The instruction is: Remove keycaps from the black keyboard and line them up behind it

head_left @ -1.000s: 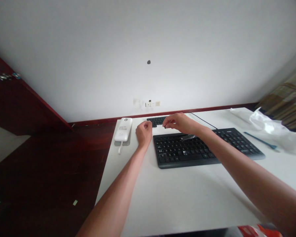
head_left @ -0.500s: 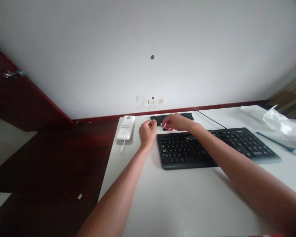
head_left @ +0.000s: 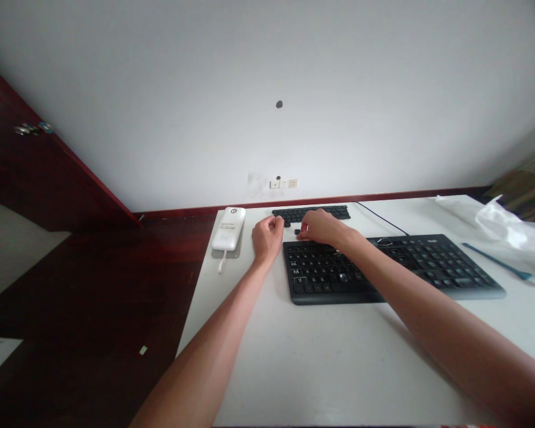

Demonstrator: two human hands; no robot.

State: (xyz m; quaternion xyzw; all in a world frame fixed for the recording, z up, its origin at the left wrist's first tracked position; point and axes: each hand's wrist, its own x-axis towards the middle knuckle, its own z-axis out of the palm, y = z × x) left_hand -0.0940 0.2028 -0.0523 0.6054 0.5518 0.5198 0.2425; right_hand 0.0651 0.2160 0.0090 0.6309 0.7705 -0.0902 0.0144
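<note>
My left hand (head_left: pixel 267 239) rests on the table left of the keyboard, fingers curled in and thumb against them. What it may hold is hidden. My right hand (head_left: pixel 321 227) reaches over the keyboard's back edge, its fingertips bent down to the table and pressed together; anything between them is hidden. A small black keycap (head_left: pixel 298 232) lies just left of those fingertips. Behind both hands, loose black keycaps (head_left: pixel 289 213) lie in close rows. The black keyboard (head_left: pixel 321 288) lies partly under my right forearm, with some key positions bare and a thin wire loop (head_left: pixel 384 242) on it.
A white power bank (head_left: pixel 228 229) with a short strap lies at the table's left edge. Right of the keyboard are a blue-green stick-like tool (head_left: pixel 494 260) and a crumpled translucent plastic bag (head_left: pixel 508 223). A black cable (head_left: pixel 381 216) runs behind. The wall stands beyond the table.
My right hand has come lower and turned, its fingers now closer to the keyboard's back edge and just right of the small keycap. My left hand keeps its place. The view has shifted slightly.
</note>
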